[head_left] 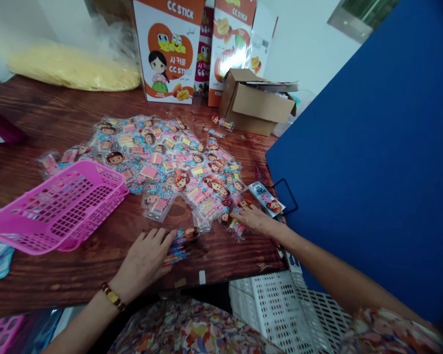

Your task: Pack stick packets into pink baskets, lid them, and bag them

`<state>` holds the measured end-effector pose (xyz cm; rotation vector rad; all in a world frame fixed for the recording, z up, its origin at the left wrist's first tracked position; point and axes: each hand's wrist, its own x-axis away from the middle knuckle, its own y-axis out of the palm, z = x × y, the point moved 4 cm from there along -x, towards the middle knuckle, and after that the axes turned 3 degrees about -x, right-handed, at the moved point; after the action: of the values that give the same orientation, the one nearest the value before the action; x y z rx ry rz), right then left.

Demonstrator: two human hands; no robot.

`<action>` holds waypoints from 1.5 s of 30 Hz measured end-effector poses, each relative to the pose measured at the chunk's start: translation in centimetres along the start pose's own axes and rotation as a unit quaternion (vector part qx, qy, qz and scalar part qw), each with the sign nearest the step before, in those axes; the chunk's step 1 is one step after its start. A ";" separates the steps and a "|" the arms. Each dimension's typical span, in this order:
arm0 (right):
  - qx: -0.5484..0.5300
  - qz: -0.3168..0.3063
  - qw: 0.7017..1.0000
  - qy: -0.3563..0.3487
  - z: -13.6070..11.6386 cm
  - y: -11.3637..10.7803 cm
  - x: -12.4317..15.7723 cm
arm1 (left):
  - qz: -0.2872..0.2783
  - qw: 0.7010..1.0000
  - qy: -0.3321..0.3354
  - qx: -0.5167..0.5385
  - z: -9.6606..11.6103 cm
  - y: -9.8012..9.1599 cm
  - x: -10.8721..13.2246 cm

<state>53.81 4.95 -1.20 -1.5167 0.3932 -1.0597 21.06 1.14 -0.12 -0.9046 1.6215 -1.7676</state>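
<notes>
My left hand (pixel 145 258) is closed round a small stack of clear packets (pixel 177 248) at the table's front edge. A cartoon head shows on the top packet, and the thumb is partly hidden. My right hand (pixel 256 219) lies at the right edge of the heap, its fingers stretched out over a few packets (pixel 237 227) and touching them. The heap of packets (pixel 170 157) spreads over the middle of the table; they hold pink and yellow pieces and show cartoon heads. Just beyond my right hand is a flat printed pouch (pixel 266 198).
A pink basket (pixel 90 216) stands left on the wooden table (pixel 51 280). At the back are a bag of yellow material (pixel 74 66), printed cartons (pixel 170 54) and an open cardboard box (pixel 258 103). A blue panel (pixel 369 162) borders the right; a white crate (pixel 276 305) is below.
</notes>
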 end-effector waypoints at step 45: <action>0.000 0.091 0.987 -0.129 -2.2 -7.0 -11.0 | -0.028 0.996 -0.008 0.080 -0.3 0.3 -0.4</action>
<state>44.10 13.68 0.63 -1.5630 0.3416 -0.7099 21.02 1.58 -0.47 -0.8938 1.4347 -1.8937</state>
